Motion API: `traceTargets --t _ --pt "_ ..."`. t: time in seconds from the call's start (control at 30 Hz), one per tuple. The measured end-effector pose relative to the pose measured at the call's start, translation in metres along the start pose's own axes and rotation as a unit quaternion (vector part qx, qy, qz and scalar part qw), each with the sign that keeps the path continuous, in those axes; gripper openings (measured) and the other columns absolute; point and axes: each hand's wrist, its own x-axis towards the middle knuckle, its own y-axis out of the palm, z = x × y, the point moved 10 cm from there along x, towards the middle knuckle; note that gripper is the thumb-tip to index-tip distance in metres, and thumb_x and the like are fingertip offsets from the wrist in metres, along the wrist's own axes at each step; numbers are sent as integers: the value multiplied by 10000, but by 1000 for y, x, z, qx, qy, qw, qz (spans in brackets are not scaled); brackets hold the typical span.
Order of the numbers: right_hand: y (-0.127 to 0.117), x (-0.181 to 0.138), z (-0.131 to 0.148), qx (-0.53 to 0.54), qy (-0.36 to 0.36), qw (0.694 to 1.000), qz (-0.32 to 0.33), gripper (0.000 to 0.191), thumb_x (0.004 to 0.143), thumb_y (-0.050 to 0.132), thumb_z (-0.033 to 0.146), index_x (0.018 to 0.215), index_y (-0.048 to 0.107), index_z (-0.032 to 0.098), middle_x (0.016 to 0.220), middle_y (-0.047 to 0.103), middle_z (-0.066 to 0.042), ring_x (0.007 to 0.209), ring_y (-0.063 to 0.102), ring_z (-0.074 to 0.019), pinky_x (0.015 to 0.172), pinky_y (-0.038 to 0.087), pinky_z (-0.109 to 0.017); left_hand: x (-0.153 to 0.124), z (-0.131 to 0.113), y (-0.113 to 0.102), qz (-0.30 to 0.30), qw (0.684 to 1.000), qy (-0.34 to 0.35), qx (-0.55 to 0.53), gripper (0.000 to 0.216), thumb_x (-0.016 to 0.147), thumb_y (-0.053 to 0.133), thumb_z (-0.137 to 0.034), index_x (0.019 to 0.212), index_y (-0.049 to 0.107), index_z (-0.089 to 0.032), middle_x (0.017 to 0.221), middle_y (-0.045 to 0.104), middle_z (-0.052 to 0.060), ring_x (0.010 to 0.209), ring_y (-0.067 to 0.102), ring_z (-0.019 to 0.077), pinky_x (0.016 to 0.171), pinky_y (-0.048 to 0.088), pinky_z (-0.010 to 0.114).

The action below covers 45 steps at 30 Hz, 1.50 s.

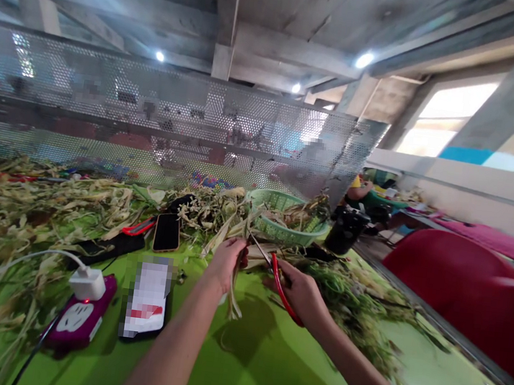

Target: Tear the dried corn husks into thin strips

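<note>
In the middle of the head view, my left hand (228,264) is closed around a thin bundle of dried plant stalks (234,302), whose ends hang below the fingers. My right hand (297,290) grips red-handled scissors (280,278) to the right of it. The scissor blades point up and left, close to the upper part of the stalks; whether they touch cannot be made out. Just beyond both hands stands a green plastic basket (275,231) with dried plant matter in it. Green feathery stems (355,311) lie right of my right hand.
Dried leaves (7,205) cover the table's left side. A lit phone (148,298), a dark phone (167,233), a red cutter (139,227) and a purple power strip (82,318) with white charger (87,284) lie nearer. A black container (344,231) stands beside the basket; red chair (464,293) at right.
</note>
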Motion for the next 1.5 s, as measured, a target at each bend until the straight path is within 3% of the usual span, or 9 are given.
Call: traceTargets --t 0.33,0.47,0.57,0.73,0.9,1.03,1.2,1.37,1.5 --pt "-19 -6 -39 -149 27 988 28 331 788 549 339 1076 659 219 773 714 -26 643 634 -205 584 446 -254 6 -13 -17 -28 999 38 18 272 579 774 -343 747 657 -163 713 653 -1 607 534 102 552 381 214" --pt "-21 -16 -39 -242 9 967 85 486 769 541 249 1252 587 261 1070 697 -75 867 666 -248 673 466 -281 7 -17 -19 -30 998 45 16 279 560 790 -348 731 663 -168 660 631 -19 569 498 78 530 348 195" --pt "-28 -18 -30 -257 13 963 82 421 819 527 315 1228 615 262 1063 684 -95 878 653 -269 695 467 -319 7 -15 -18 -21 999 42 9 293 557 798 -360 740 667 -171 636 606 -31 555 488 67 531 351 189" --pt "-29 -8 -4 52 41 996 58 449 912 395 521 1061 701 228 1024 701 -85 936 630 -266 806 469 -356 7 -16 -11 0 998 57 27 291 572 798 -366 738 661 -170 639 590 -32 572 505 78 539 376 195" --pt "17 -7 15 307 76 942 115 409 790 630 509 1029 688 182 869 687 -55 763 610 -201 685 473 -295 2 -20 -4 17 996 87 33 259 620 774 -338 762 636 -170 714 615 -17 628 568 99 554 425 200" --pt "25 -7 -13 367 124 922 4 358 734 684 494 883 659 169 666 603 -3 574 514 -133 541 398 -240 0 -14 1 38 996 76 1 239 632 752 -293 799 638 -166 729 641 -6 642 599 113 558 455 213" --pt "-5 -6 -40 285 66 949 -115 248 744 656 365 906 667 177 807 664 -40 735 573 -190 668 431 -275 -9 -4 14 103 994 19 37 266 643 726 -221 894 687 -144 859 702 62 812 659 183 663 491 263" --pt "-43 -11 -29 155 -16 973 -170 234 761 535 208 936 690 221 957 688 -52 923 588 -234 847 425 -341 -51 -9 20 190 980 5 49 322 751 670 -367 970 708 -134 1039 685 127 907 645 223 752 492 315" --pt "-60 -19 -6 54 -71 975 -203 287 732 510 126 896 709 252 962 697 -43 984 557 -240 911 392 -376 -92 11 7 176 981 -55 68 487 801 536 -589 863 700 -134 977 683 145 832 647 234 712 498 348"
